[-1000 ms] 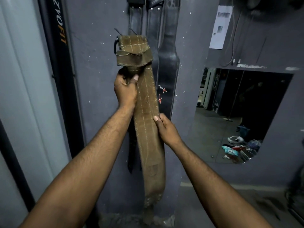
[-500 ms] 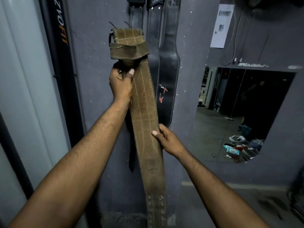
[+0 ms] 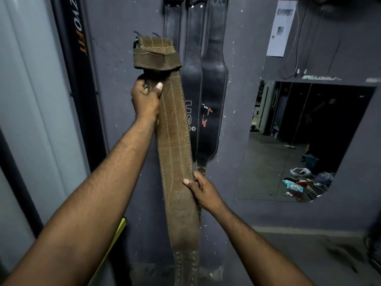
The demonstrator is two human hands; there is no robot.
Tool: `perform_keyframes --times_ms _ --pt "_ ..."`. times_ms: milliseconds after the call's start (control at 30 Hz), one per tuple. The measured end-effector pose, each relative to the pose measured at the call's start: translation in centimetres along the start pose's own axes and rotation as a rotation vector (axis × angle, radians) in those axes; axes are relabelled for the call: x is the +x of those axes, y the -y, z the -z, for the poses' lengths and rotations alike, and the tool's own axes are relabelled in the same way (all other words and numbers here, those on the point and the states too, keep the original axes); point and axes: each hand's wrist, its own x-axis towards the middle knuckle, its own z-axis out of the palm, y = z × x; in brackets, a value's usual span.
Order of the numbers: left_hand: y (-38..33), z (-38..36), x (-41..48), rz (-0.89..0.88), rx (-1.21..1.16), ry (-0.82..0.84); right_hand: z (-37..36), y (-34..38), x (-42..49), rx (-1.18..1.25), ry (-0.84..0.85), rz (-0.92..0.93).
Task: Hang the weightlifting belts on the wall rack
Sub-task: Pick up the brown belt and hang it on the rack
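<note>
Left hand [image 3: 145, 100] grip closed on brown belt [image 3: 175, 141] near its top, right hand [image 3: 203, 190] pinching its edge, buckle seemingly hidden.

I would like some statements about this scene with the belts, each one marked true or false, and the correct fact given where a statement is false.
1. The left hand grips the brown belt near its folded upper end. True.
2. The right hand hangs free and touches nothing. False: it holds the brown belt lower down, at its right edge.
3. Black belts already hang on the wall behind the brown one. True.
4. The brown belt lies flat on the floor. False: it is held up, nearly vertical, in front of the wall.
5. The mirror is to the left of the belts. False: it is to their right.
</note>
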Motion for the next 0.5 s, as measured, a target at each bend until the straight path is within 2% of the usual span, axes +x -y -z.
perform_keyframes --times_ms 133,233,367,500 --pt "-0.6 0.0 0.0 0.027 -0.032 0.106 -0.6 -1.2 -0.1 -0.133 0.147 -0.091" --pt "-1.5 -0.2 0.1 0.084 -0.043 0.180 0.3 1.6 1.7 -0.078 0.157 -0.063" --pt "-2.2 -0.6 -0.4 0.122 -0.024 0.281 3.9 11.2 6.5 0.178 -0.043 0.136" --pt "-2.2 -0.9 -1.7 0.143 0.020 0.336 6.3 17.5 11.3 0.387 -0.199 0.144"
